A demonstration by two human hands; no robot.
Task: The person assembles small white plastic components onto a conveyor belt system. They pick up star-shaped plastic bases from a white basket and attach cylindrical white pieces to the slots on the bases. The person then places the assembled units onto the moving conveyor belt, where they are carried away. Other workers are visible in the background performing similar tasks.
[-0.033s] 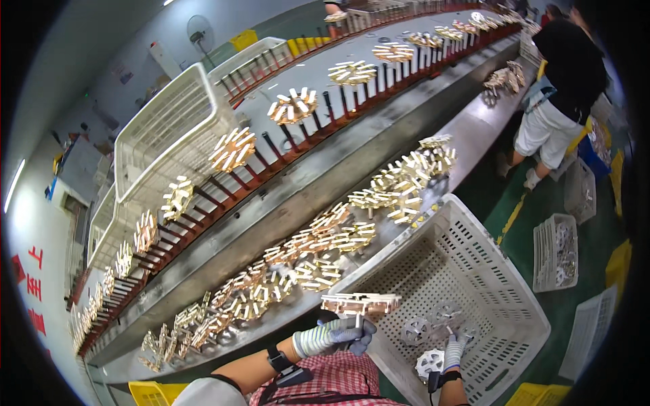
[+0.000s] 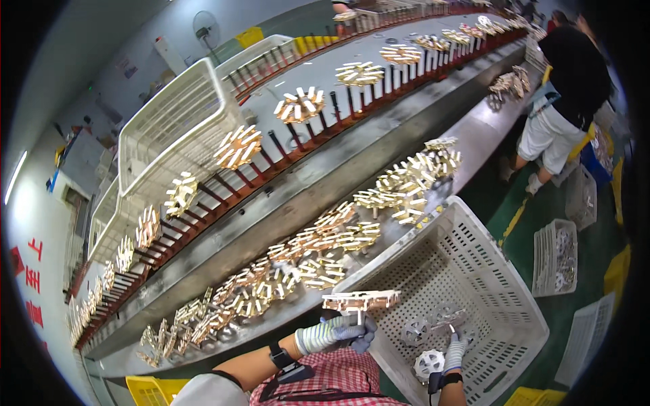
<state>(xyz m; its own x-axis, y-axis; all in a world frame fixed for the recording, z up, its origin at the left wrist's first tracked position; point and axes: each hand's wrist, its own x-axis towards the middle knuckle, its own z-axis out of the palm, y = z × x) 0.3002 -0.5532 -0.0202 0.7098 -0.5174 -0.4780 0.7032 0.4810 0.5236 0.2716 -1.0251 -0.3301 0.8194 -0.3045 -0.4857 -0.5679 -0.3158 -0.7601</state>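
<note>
My left hand (image 2: 336, 333), in a striped grey-and-white glove, is closed round the short stem of a round copper-coloured rack (image 2: 361, 301). Pale bars line the top of this rack, which is held nearly level over the near-left rim of a white perforated crate (image 2: 497, 271). Inside that crate, my gloved right hand (image 2: 456, 354) has its fingers drawn together beside several silver spoked discs. A pale stem (image 2: 452, 328) shows at its fingertips, but what it grips is unclear. One bright silver disc (image 2: 428, 365) lies just left of the hand.
Many bar-covered racks (image 2: 298, 250) lie heaped along a metal ledge (image 2: 477, 135). Beyond it, a line of dark posts (image 2: 276, 143) carries more racks. A white crate (image 2: 172, 128) stands at the far left. A person (image 2: 572, 81) stands far right, near crates on the floor (image 2: 555, 257).
The whole view has shifted a little, so the far racks and posts sit slightly farther right. Both hands keep nearly the same places and grips.
</note>
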